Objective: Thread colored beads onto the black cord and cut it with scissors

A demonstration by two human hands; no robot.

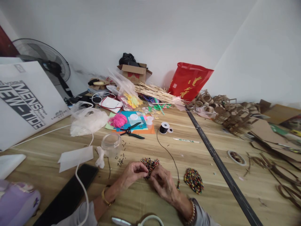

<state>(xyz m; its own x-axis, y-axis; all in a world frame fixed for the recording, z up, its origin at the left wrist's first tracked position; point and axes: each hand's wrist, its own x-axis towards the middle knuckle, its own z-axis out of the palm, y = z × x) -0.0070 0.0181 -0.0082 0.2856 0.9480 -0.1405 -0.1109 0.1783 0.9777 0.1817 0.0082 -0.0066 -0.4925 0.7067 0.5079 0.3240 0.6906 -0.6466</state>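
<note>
wall (pixel 145 34) behind wooden desk (pixel 199 207). bead pile (pixel 149 162) just by our left hand (pixel 134 172) and right hand (pixel 166 183); fingers (pixel 141 167) bent inward, whether gripping anything we cannot tell. we judge work partway: beaded coil (pixel 193 181) looks strung; black cord (pixel 174 161) from spool (pixel 164 129) mostly bare, few beads (pixel 178 185) near end.

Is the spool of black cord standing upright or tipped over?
Upright: the spool shows its white, holed end on top, black cord wound below.

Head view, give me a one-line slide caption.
Left hand and right hand meet at a bead clump, with a bead coil alongside and a cord spool beyond.
</note>
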